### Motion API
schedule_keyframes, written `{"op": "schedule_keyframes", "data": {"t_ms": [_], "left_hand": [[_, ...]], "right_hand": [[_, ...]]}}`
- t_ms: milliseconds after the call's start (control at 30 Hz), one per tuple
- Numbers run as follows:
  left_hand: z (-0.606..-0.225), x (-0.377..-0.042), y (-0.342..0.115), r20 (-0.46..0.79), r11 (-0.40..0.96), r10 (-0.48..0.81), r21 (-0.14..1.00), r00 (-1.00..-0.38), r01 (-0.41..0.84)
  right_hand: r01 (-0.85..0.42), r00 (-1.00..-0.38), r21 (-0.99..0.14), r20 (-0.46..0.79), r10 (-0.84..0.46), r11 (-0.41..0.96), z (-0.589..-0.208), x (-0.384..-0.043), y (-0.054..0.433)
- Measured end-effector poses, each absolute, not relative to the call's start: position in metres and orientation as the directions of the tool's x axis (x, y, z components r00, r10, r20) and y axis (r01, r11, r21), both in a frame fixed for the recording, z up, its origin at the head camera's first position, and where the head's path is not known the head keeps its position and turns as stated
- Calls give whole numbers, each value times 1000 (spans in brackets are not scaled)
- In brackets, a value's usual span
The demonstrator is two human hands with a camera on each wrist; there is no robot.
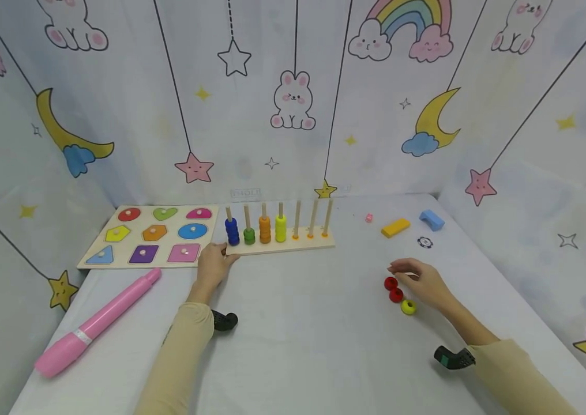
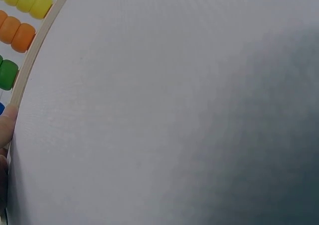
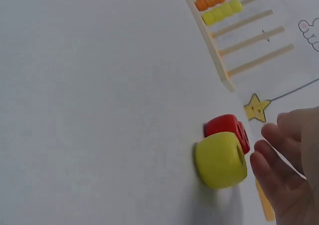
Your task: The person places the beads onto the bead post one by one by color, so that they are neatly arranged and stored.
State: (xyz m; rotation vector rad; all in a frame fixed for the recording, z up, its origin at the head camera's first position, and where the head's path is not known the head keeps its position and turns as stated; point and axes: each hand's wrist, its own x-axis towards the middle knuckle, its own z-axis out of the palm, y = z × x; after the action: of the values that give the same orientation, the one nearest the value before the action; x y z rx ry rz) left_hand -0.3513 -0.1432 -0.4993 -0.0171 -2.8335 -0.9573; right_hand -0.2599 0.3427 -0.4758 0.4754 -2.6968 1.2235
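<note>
A wooden bead-stacking stand (image 1: 298,246) stands at the back of the table. Its pegs carry blue beads (image 1: 232,231), green beads (image 1: 248,236), orange beads (image 1: 265,229) and yellow beads (image 1: 281,229); the three pegs on the right are bare. My left hand (image 1: 213,266) grips the left end of the base, the thumb along its front edge in the left wrist view. On the right, my right hand (image 1: 424,282) hovers with loosely bent fingers and nothing in them, beside two red beads (image 1: 395,295) and a loose yellow bead (image 3: 219,160).
A shape puzzle board (image 1: 133,236) lies at the back left, a pink bat-like toy (image 1: 111,314) in front of it. Toward the back right are a yellow block (image 1: 395,227), a blue arch block (image 1: 432,219), a small round disc (image 1: 425,242) and a tiny pink piece (image 1: 368,218).
</note>
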Motion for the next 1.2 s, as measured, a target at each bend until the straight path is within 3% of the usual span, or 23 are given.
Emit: {"op": "schedule_keyframes", "data": {"t_ms": [433, 833, 1067, 1200], "left_hand": [[-501, -349, -143, 160, 785, -8, 612, -987, 93], [-500, -353, -144, 160, 789, -26, 609, -987, 78], [-500, -353, -144, 176, 790, -16, 605, -984, 95], [-501, -352, -145, 175, 790, -19, 606, -984, 92]], "right_hand": [[-329, -944, -683, 251, -214, 652, -492, -198, 354], [-348, -931, -619, 314, -184, 705, -502, -202, 361], [-406, -911, -675, 354, -213, 616, -492, -213, 360], [-449, -893, -702, 374, -251, 552, -473, -223, 336]]}}
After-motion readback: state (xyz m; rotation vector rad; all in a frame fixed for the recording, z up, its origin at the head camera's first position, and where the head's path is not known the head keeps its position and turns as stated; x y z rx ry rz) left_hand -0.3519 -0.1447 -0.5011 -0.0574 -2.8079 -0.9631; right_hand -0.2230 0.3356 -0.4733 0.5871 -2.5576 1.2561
